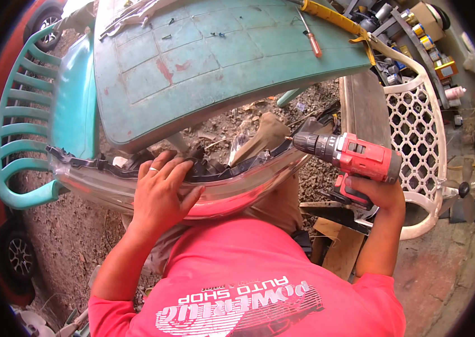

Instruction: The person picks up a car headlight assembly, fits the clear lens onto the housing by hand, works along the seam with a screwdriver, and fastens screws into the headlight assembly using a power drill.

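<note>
A long car headlight (237, 190) with a clear lens and black housing lies across my lap. My left hand (161, 188) grips its upper edge, the fingers over the black housing and the thumb against the lens. A ring is on one finger. In my right hand (380, 192) is a red and black cordless drill (364, 158), held by its handle. The drill's tip points left, just above the right end of the headlight and apart from it. My palm hides most of the drill's handle.
In front stands a green plastic table (203, 95) with a screwdriver (312, 44), a yellow tool (335, 21) and small dark screws (217, 35). A green chair (26, 132) is at left, a white chair (417, 123) at right. Cans fill a shelf (417, 42) behind it.
</note>
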`<action>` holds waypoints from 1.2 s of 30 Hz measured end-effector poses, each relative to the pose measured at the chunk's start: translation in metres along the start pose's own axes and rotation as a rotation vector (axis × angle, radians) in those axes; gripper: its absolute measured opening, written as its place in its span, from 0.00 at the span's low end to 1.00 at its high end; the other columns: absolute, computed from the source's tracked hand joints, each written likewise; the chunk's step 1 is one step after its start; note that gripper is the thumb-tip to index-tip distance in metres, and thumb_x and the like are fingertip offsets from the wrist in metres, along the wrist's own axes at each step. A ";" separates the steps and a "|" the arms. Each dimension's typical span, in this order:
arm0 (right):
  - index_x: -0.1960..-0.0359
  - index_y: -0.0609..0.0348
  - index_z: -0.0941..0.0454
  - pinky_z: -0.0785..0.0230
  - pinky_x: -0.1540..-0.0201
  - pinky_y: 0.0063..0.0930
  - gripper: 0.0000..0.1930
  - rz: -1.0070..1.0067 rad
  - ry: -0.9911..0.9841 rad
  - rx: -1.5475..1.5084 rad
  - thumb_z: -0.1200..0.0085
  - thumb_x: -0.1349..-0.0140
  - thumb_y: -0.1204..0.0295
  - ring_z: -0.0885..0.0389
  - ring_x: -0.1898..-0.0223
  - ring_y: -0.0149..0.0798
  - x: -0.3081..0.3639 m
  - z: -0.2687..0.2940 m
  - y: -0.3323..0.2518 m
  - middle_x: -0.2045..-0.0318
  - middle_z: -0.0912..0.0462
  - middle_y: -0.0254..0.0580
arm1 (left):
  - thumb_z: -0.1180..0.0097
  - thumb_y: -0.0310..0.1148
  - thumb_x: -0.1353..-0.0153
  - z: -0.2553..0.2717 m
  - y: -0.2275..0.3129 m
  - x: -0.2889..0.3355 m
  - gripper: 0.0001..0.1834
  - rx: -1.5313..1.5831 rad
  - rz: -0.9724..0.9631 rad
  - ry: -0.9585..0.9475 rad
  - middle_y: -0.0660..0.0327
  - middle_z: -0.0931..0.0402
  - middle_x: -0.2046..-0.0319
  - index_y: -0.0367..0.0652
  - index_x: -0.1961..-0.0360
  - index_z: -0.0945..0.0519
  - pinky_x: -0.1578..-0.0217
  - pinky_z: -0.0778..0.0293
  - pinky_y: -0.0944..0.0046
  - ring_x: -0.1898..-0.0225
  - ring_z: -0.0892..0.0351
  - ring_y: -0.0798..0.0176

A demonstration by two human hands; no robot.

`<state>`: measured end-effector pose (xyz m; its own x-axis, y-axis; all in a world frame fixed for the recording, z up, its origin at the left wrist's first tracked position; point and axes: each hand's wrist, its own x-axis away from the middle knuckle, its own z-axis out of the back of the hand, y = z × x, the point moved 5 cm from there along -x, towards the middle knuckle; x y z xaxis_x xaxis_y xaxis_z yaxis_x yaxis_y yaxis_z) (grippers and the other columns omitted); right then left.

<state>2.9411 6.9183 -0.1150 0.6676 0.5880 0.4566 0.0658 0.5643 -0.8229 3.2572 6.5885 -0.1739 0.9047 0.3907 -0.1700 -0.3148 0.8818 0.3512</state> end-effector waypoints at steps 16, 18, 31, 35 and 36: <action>0.41 0.60 0.13 0.16 0.47 0.30 0.30 0.168 -0.053 0.075 0.20 0.48 0.81 0.10 0.51 0.29 0.000 -0.013 -0.011 0.51 0.08 0.34 | 0.12 0.53 0.64 0.017 -0.014 -0.003 0.44 0.067 -0.014 -0.140 0.58 0.20 0.41 0.44 0.45 0.16 0.28 0.37 0.39 0.35 0.24 0.45; 0.40 0.60 0.13 0.16 0.45 0.30 0.30 0.157 -0.096 0.089 0.21 0.48 0.82 0.10 0.51 0.30 -0.003 -0.013 -0.005 0.50 0.09 0.34 | 0.12 0.55 0.67 0.020 -0.011 -0.001 0.50 0.056 -0.015 -0.153 0.58 0.20 0.40 0.45 0.42 0.17 0.27 0.40 0.38 0.33 0.25 0.45; 0.35 0.62 0.18 0.16 0.42 0.32 0.35 0.115 -0.174 0.012 0.20 0.46 0.83 0.10 0.47 0.31 -0.009 -0.034 -0.005 0.46 0.09 0.37 | 0.12 0.65 0.80 0.009 -0.019 0.015 0.72 -0.021 -0.102 -0.118 0.57 0.21 0.38 0.43 0.29 0.25 0.25 0.43 0.38 0.32 0.26 0.46; 0.34 0.62 0.19 0.16 0.42 0.32 0.35 0.109 -0.168 -0.027 0.19 0.46 0.82 0.10 0.46 0.32 -0.011 -0.042 -0.010 0.45 0.09 0.38 | 0.13 0.67 0.81 0.008 -0.020 0.012 0.72 -0.010 -0.122 -0.094 0.58 0.20 0.39 0.42 0.30 0.23 0.27 0.42 0.38 0.34 0.24 0.46; 0.34 0.62 0.19 0.16 0.42 0.32 0.35 0.092 -0.154 -0.065 0.19 0.46 0.82 0.10 0.46 0.32 -0.010 -0.046 -0.012 0.44 0.09 0.39 | 0.13 0.67 0.81 0.007 -0.020 0.012 0.72 -0.006 -0.123 -0.100 0.58 0.20 0.39 0.42 0.30 0.23 0.27 0.42 0.38 0.34 0.24 0.46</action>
<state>2.9677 6.8792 -0.1252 0.5522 0.7199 0.4205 0.0603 0.4685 -0.8814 3.2761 6.5737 -0.1759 0.9607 0.2510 -0.1185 -0.2008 0.9231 0.3279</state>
